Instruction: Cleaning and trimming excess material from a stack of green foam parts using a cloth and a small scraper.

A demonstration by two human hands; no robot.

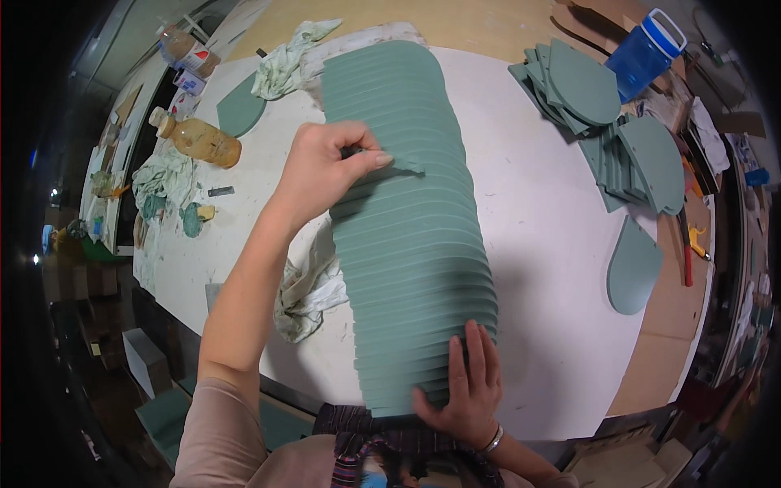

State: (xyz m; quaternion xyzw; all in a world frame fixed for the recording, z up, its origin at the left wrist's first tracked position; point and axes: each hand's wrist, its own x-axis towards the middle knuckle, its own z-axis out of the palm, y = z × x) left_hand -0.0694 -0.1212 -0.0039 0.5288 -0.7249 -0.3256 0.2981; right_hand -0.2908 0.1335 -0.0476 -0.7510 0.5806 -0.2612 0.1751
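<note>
A long row of green boards point(411, 244) stands on edge on the white table point(537, 220), packed close like slices of bread, and it runs from the person's body out toward the far side. The left hand point(325, 167) is closed in a pinch, and its fingers hold a small dark thing against the top edge of one board near the middle of the row; I cannot tell what that small thing is. The right hand point(464, 386) lies open and flat on the near end of the row, pressing on the boards. A crumpled rag point(309, 293) lies just beside the row on the left. Piles of green boards point(606, 122) sit well apart on the right.
</note>
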